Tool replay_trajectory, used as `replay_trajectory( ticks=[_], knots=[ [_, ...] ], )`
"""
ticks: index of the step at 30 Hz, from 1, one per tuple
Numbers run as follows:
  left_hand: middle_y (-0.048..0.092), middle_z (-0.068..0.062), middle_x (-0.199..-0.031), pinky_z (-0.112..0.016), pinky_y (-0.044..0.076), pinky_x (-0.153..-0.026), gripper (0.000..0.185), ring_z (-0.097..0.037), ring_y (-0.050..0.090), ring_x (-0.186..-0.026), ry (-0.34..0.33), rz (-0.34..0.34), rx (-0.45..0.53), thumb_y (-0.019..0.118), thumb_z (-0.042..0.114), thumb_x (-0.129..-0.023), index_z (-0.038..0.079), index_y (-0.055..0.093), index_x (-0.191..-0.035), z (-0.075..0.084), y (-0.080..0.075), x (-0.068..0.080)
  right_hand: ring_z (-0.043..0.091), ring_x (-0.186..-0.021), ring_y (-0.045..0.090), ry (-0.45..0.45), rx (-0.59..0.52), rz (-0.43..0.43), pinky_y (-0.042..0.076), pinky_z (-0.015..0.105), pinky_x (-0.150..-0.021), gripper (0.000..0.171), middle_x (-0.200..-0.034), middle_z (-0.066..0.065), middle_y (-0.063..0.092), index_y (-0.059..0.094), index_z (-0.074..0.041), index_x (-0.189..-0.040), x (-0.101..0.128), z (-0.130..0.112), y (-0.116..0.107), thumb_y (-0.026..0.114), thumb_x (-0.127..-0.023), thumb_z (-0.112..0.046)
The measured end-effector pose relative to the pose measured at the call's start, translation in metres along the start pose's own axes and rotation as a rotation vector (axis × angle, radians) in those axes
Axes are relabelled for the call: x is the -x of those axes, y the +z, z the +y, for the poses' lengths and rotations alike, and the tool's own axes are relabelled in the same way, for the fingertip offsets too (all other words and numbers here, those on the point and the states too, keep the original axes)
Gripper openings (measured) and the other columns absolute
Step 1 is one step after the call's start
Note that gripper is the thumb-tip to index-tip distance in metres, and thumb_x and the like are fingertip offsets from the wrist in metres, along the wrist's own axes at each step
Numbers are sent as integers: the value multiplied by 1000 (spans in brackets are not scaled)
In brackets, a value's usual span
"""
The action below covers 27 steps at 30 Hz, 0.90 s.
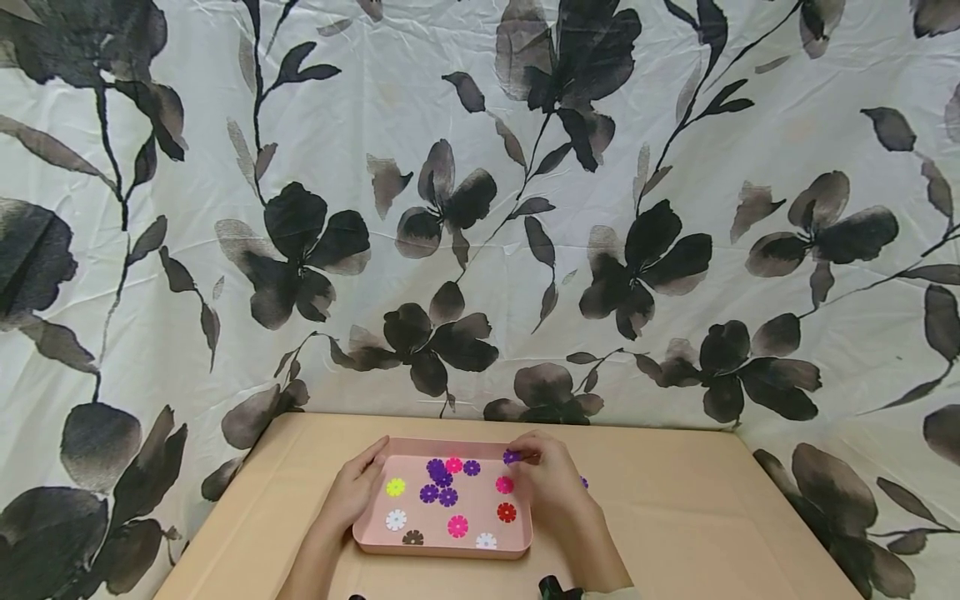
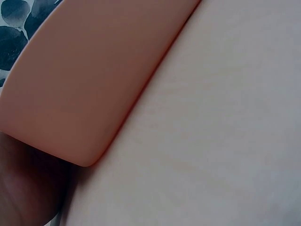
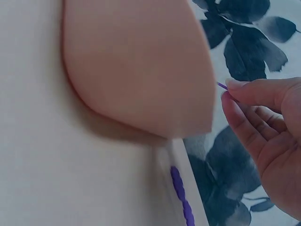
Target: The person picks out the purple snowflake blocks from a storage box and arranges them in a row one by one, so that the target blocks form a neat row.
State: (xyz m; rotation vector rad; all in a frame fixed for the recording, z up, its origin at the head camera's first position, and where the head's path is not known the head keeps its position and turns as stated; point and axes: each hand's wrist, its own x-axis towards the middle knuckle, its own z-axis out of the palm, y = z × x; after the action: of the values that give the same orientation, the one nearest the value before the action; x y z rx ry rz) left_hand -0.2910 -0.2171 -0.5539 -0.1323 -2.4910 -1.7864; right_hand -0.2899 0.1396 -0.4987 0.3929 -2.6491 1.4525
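A pink tray [image 1: 442, 546] sits on the tan table [image 1: 690, 517], holding several flower-shaped discs in purple, pink, yellow, white, red and brown. My left hand [image 1: 358, 492] grips the tray's left rim. My right hand [image 1: 542, 475] is over the tray's far right corner and pinches a purple disc [image 1: 512, 457] between fingertips. In the right wrist view the pinched purple disc [image 3: 222, 86] shows edge-on beside the tray's outer wall [image 3: 136, 66]. Another purple disc [image 3: 181, 197] lies on the table by the tray. The left wrist view shows only the tray's side [image 2: 89, 80] and the table.
A white cloth with dark flowers [image 1: 480, 208] hangs behind the table and drapes both sides. The table's edges run left [image 1: 217, 517] and right [image 1: 802, 517]. A small dark object [image 1: 551, 588] is at the frame's bottom edge.
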Motion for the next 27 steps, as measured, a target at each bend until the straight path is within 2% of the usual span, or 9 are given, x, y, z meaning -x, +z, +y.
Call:
replay_trajectory(
  ticks=[5, 13, 22, 27],
  knots=[
    [40, -13, -165, -56, 21, -130, 46, -36, 29, -156, -4, 5, -4, 43, 19, -113, 10, 45, -158, 0, 1, 0, 18, -100, 68, -5, 0, 47, 64, 27, -89, 25, -112, 2, 70, 78, -8, -113, 0, 8, -11, 73, -92, 5],
    [39, -14, -166, -56, 21, -130, 46, -36, 29, -157, 1, 1, 1, 43, 19, -113, 10, 44, -158, 0, 1, 0, 16, -95, 68, 39, 6, 107, 64, 23, -81, 25, -111, 3, 73, 79, -11, -110, 2, 22, -27, 79, -89, 1],
    [40, -13, -165, -55, 22, -130, 46, -36, 29, -156, 8, 1, 4, 43, 20, -113, 11, 45, -158, -1, 0, 0, 14, -86, 66, 91, 72, 141, 58, 18, -72, 23, -104, 6, 75, 78, -4, -108, 10, 44, -55, 81, -86, 1],
    [40, -12, -166, -55, 21, -130, 46, -36, 29, -157, 10, -6, 14, 44, 21, -113, 11, 45, -158, 0, 0, 0, 14, -86, 66, 131, 102, 155, 57, 21, -74, 22, -102, 7, 76, 78, -1, -109, 16, 54, -71, 80, -87, 0]
  ],
)
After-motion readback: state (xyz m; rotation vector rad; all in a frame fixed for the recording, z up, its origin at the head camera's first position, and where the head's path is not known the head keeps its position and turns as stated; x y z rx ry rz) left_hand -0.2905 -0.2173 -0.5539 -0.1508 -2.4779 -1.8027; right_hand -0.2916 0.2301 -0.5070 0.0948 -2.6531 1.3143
